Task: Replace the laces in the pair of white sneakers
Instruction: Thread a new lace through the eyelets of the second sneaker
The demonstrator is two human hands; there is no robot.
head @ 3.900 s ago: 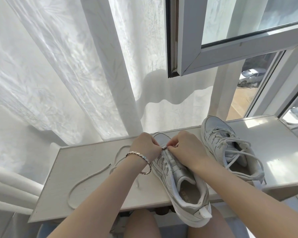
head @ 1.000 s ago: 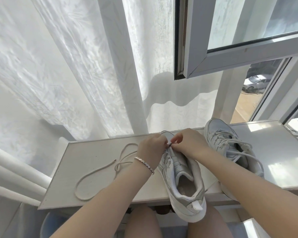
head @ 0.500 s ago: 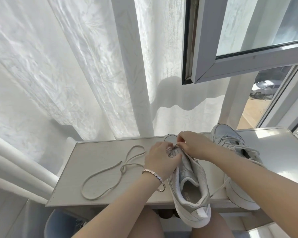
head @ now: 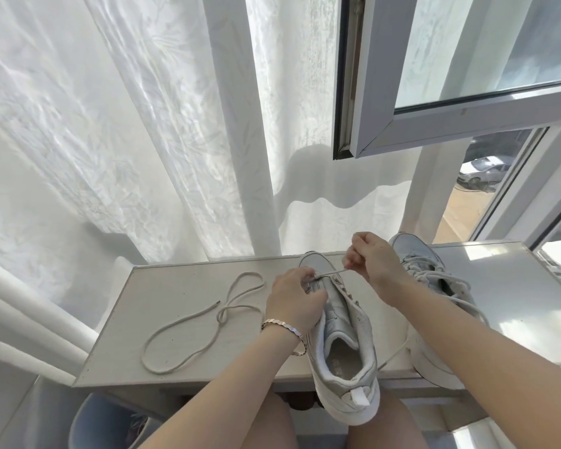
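One sneaker [head: 341,322], left grip [head: 293,301] curled round its side, right grip [head: 373,262] pinching the taut lace [head: 332,272].

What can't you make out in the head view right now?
Head view only:
- Left-side eyelets of the near sneaker: covered by the left hand gripping it.
- Tip of the lace: pinched inside the right hand.
- Far sneaker: largely hidden behind the right forearm.
- Dark shapes under the shelf: too dim to identify.
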